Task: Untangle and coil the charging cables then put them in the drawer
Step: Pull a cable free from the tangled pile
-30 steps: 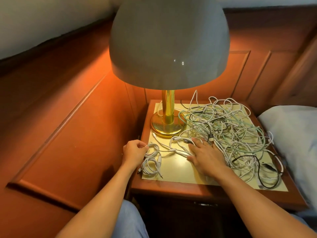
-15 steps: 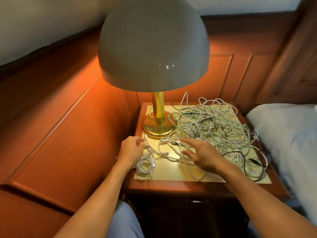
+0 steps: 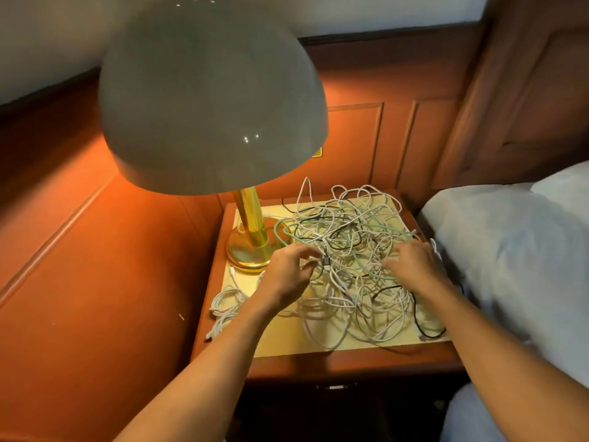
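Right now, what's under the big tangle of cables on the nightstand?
Through gaps in the tangle of cables, the yellow top of the nightstand shows. Anything else beneath is hidden by the cables and by the left hand and right hand over them.

Left hand (image 3: 287, 275): grip is off the coiled white cable (image 3: 224, 303) and has shifted toward 1 o'clock, into the cable tangle (image 3: 347, 250) beside the lamp base (image 3: 247, 256). Fingers are curled at a strand; hold unclear. The coil now lies free at its 8 o'clock, on the table (image 3: 350, 362) edge. Right hand (image 3: 414, 266): moved from the tangle's 8 o'clock side to its 3 o'clock side, fingers spread on the cables.
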Motion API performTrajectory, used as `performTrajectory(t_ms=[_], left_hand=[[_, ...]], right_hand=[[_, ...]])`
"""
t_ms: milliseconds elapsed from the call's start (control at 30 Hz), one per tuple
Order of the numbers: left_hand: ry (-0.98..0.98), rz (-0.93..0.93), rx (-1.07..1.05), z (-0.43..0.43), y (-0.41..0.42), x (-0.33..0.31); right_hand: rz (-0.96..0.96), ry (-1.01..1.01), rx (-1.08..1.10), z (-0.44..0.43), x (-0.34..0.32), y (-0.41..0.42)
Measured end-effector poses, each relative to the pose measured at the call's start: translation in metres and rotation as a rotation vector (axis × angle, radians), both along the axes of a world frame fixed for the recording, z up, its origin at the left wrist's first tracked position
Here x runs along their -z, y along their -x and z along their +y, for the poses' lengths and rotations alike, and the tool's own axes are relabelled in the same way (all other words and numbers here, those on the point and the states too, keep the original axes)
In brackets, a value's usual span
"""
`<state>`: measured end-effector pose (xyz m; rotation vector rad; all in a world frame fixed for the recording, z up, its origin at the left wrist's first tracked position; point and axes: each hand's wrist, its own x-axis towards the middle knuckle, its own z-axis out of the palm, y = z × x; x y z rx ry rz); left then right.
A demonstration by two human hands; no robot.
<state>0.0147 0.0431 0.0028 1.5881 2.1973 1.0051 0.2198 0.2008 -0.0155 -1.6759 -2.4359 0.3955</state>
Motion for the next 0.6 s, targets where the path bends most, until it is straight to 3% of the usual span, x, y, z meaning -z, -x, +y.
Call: performTrajectory(t_ms=[100, 233, 433, 600], left_hand=[[0.012, 0.022, 0.041, 0.021, -0.01, 0.001], [-0.004, 0.069, 0.057, 0.039, -0.013, 0.001], [-0.144, 0.164, 0.175, 0.063, -0.028, -0.029], [-0.249, 0.227, 0.209, 0.082, -0.039, -0.074]], right_hand=[[0.01, 0.091, -0.055, 0.006, 0.017, -0.003], [0.126, -0.103, -0.14, 0.012, 0.01, -0.013], [0.363, -0.373, -0.4, 0.018, -0.05, -0.013], [0.487, -0.374, -0.551, 0.016, -0.109, -0.02]])
